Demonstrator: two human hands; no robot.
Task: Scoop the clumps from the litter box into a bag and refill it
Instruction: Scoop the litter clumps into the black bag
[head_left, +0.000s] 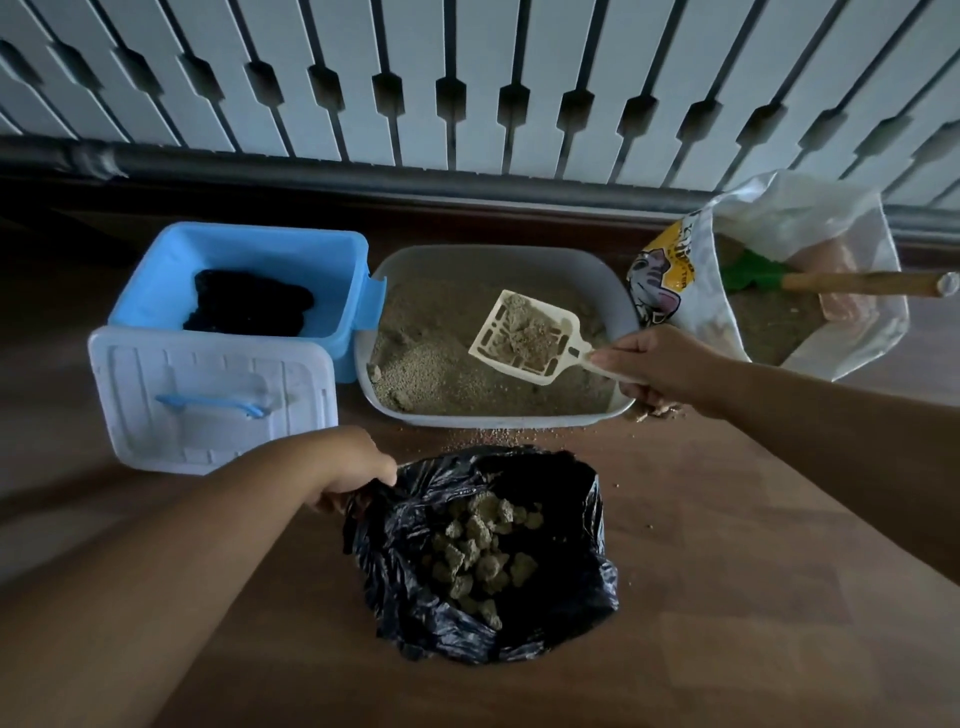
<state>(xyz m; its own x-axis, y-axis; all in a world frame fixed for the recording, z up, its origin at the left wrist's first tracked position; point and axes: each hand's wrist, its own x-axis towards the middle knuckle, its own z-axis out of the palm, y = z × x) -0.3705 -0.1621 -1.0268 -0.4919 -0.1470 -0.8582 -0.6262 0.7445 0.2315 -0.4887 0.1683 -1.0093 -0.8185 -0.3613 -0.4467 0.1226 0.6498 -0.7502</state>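
A grey litter box (621, 291) filled with sandy litter sits on the wooden floor. My right hand (654, 364) grips the handle of a cream slotted scoop (493, 340), held above the litter with a clump (532, 332) lying in it. In front of the box, a black plastic bag (566, 597) stands open with several clumps (480, 551) inside. My left hand (348, 467) pinches the bag's rim at its left edge. To the right, an open bag of fresh litter (660, 280) holds a green trowel with a wooden handle (862, 283).
A blue plastic bin (156, 291) with something black inside stands left of the litter box, its white lid (208, 395) leaning against its front. Loose litter grains (493, 434) lie scattered on the floor. A white slatted railing (467, 78) runs behind.
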